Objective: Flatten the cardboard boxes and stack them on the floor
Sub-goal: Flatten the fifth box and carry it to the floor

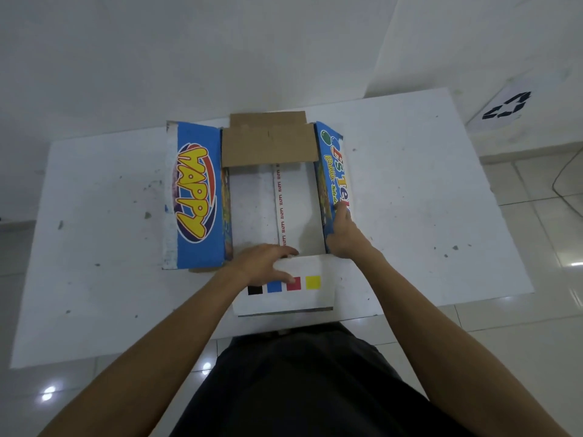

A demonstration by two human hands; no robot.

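A printed cardboard box lies opened out on a white table. Its blue left flap reads "HAPPY" and lies flat. The blue right flap stands tilted up. A brown flap covers the far end. The white bottom panel carries a strip of printed tape. The near white flap with black, blue, red and yellow squares hangs toward me. My left hand presses on the near flap's fold, fingers over its edge. My right hand grips the near end of the right flap.
The table stands against a white wall. A white sheet with a black recycling symbol lies on the floor at the right. A dark cable runs across the tiled floor at far right. My dark trousers fill the bottom centre.
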